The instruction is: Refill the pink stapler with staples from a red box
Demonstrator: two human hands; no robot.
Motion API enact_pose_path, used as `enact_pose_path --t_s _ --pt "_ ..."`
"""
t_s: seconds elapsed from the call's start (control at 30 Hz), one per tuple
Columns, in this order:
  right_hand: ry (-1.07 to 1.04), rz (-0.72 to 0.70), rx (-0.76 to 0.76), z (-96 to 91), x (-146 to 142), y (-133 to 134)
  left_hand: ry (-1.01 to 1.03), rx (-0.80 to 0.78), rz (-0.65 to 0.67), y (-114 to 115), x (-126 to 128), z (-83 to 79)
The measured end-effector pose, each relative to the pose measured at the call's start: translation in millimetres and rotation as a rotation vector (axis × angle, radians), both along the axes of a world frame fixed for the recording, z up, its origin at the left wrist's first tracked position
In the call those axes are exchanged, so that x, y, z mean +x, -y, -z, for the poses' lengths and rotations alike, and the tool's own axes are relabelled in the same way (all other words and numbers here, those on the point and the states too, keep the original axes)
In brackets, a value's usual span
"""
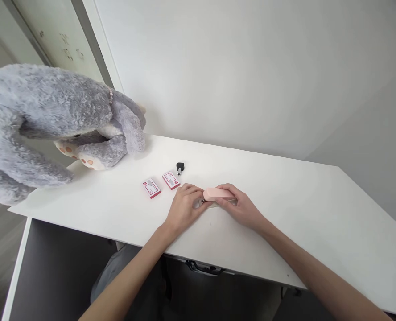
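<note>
Grey plush toy (64,100) at left end of white desk (285,214).

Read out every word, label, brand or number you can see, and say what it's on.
No text is readable.
Left box: red print, too small to read.
Right box: red print, too small to read.
Pink tool: no lettering visible.
</note>
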State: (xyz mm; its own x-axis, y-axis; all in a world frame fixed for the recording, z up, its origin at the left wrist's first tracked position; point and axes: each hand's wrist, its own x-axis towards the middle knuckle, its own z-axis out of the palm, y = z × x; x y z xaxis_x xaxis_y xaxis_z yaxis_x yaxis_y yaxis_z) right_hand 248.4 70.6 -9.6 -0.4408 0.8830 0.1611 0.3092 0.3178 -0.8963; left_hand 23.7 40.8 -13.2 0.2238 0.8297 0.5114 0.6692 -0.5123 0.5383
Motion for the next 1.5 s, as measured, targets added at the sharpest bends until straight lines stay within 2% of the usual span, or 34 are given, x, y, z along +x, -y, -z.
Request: enact_pose_path --t_s 0.43,0.7,0.9,1.03,1.17,1.27,1.37,1.5 --pt "-0.093 -0.051 -0.118 -6.3 1.3 -1.4 -0.096 -0.065 0.002 1.9 -0.7 1.4" --pt "-0.394 -0.126 -0.363 -10.5 1.9 1.0 -0.130 -0.113 0.024 4.2 -0.2 -2.0" --pt "-0.740 -0.152 -0.393 -3.4 4.5 -11.6 -0.112 -0.133 0.009 4.8 0.1 -3.1" --pt "-0.907 -0.075 -0.467 -2.4 8.3 -20.4 -0.125 -0.102 -0.013 4.9 0.2 -2.4" --pt "-1.058 0.096 -0.585 0.7 18.0 -29.7 -0.137 -0.068 -0.074 7.1 0.6 -2.8" --pt "-1.079 0.211 -0.613 4.3 25.5 -36.7 -0.122 -0.054 -0.128 8.9 1.1 -3.7" --pt "-1.033 0.276 -0.562 5.7 30.1 -41.6 -0.121 -0.049 -0.157 9.8 1.2 -4.4" --pt "-0.851 0.351 -0.396 4.5 31.7 -42.6 -0.125 -0.034 -0.172 11.7 0.0 -5.2"
